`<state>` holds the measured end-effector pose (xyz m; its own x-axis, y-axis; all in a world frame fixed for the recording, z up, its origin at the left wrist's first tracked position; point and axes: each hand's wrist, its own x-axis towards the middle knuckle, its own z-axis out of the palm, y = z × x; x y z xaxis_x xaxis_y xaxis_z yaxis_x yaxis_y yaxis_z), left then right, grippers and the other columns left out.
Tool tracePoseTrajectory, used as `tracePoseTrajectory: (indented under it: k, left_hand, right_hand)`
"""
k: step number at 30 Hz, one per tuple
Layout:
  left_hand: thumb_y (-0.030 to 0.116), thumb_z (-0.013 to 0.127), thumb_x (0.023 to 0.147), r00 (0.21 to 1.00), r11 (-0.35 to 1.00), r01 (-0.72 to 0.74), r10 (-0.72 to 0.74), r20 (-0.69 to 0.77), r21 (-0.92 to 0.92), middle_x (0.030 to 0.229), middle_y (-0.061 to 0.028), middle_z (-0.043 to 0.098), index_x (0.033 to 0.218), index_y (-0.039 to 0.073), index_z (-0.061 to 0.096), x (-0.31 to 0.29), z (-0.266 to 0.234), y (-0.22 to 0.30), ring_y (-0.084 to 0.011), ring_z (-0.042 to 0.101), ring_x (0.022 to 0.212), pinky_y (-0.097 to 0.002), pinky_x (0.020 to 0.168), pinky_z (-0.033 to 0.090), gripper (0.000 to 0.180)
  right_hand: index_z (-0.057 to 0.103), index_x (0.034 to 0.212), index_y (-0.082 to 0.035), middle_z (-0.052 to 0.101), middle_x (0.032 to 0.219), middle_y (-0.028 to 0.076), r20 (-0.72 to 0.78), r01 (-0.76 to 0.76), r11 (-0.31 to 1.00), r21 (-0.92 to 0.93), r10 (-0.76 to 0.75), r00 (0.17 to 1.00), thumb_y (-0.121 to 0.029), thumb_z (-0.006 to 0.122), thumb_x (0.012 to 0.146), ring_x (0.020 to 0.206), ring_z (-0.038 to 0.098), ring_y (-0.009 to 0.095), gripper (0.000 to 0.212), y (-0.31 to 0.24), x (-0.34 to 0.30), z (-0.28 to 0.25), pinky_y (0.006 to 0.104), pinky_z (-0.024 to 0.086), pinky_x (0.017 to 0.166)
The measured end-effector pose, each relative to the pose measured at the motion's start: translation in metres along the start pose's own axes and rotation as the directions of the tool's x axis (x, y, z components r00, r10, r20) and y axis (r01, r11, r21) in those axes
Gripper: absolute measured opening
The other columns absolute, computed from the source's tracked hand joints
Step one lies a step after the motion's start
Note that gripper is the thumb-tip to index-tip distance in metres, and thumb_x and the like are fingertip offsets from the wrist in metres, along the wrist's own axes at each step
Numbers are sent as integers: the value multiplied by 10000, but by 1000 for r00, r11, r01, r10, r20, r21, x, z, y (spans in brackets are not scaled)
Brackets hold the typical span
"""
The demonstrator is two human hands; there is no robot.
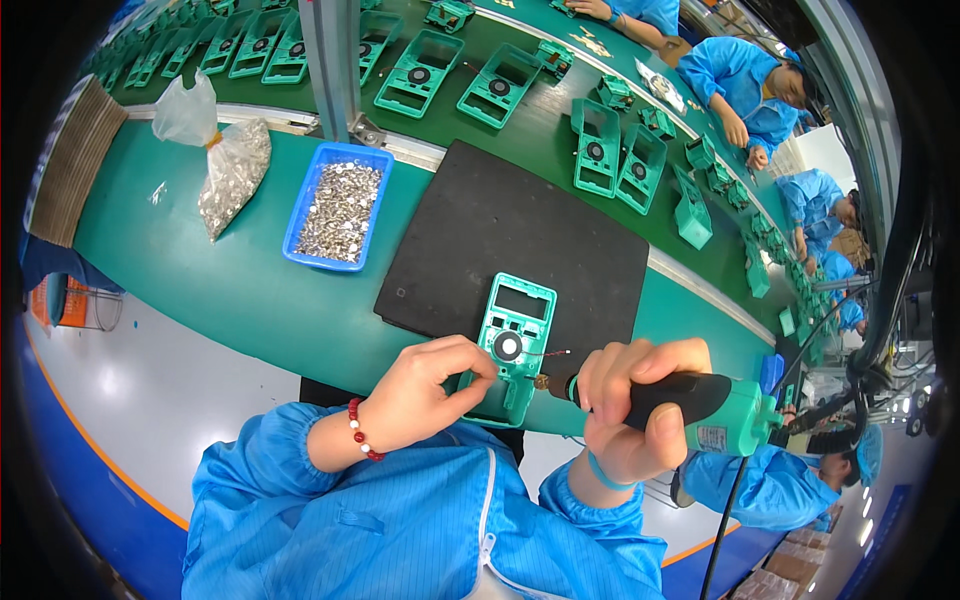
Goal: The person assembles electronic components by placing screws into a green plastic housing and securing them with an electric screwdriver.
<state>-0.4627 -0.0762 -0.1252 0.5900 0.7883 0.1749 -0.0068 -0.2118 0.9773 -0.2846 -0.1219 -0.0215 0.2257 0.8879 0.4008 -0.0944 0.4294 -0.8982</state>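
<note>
A green plastic housing [517, 398] with a round black-and-white speaker [507, 346] and a thin loose wire lies in front of me, partly on a black mat [510, 225]. My left hand [425, 390] is at its left side, thumb and forefinger pinched over its lower half; whatever they hold is too small to make out. My right hand [640, 400] is wrapped round a green-and-black electric screwdriver [735, 415], held sideways. Its brassy nose points left, by the housing's right edge; whether the bit touches anything I cannot tell.
A blue tray [290, 245] of small metal screws stands beyond my left hand, beside a tied clear bag [235, 175] of similar parts. Across the far green belt [440, 125] lie several more green housings [420, 75]. Other people in blue work along the right side. A metal post [330, 70] rises behind the tray.
</note>
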Motion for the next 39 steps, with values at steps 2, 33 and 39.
tracePoseTrajectory:
  k: [2,33,39]
  left_hand:
    - [-29,738,810,999,998,-41,41,-2,42,888,-84,710,907,27,690,0,-1,-2,-220,691,843,-326,748,539,122]
    - [-26,678,842,933,906,-317,352,-82,281,895,-74,644,1081,60,602,-18,0,5,-278,640,863,-396,806,472,265]
    - [114,735,847,955,896,-208,272,-115,394,1003,-50,655,1106,67,602,-16,-9,2,-265,619,963,-392,837,465,295]
  right_hand:
    - [456,1013,-56,490,623,39,19,14,1000,28,-14,1000,-360,646,924,497,434,125,369,1,0,7,295,394,480]
    - [456,1033,-55,534,633,40,146,39,998,41,-44,988,-307,683,943,501,484,124,351,12,-16,26,283,410,457]
    - [462,1033,-55,525,629,25,-16,-60,998,27,60,998,-322,667,960,502,471,113,344,34,-15,17,278,400,467]
